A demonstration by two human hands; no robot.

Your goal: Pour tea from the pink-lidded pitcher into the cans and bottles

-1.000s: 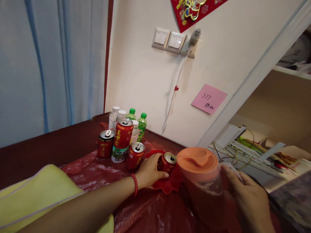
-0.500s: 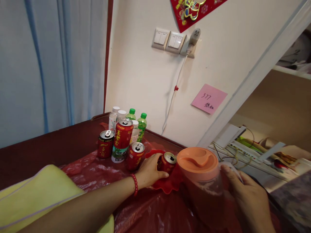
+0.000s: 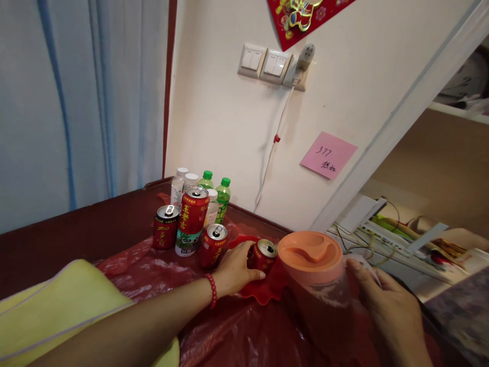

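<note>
With a red bead bracelet at the wrist, my left hand (image 3: 236, 270) is wrapped around a red drink can (image 3: 263, 257), opened at the top. The can stands on a red wavy-edged mat (image 3: 263, 294). My right hand (image 3: 393, 303) grips the white handle of a clear pitcher (image 3: 324, 311) with an orange lid (image 3: 311, 255). The pitcher is beside the can, upright or nearly so; its lower part is dim. Just left of my left hand stands another red can (image 3: 213, 247). Behind it, one red can (image 3: 194, 209) is stacked on a green-and-white can (image 3: 188, 243).
At the left is a dark red can (image 3: 166, 228). White-capped bottles (image 3: 179, 183) and green-capped bottles (image 3: 223, 192) stand behind the cans. Red plastic film (image 3: 229, 336) covers part of the table, with a yellow cloth (image 3: 69, 300) at the left. A cluttered shelf (image 3: 405, 255) is at right.
</note>
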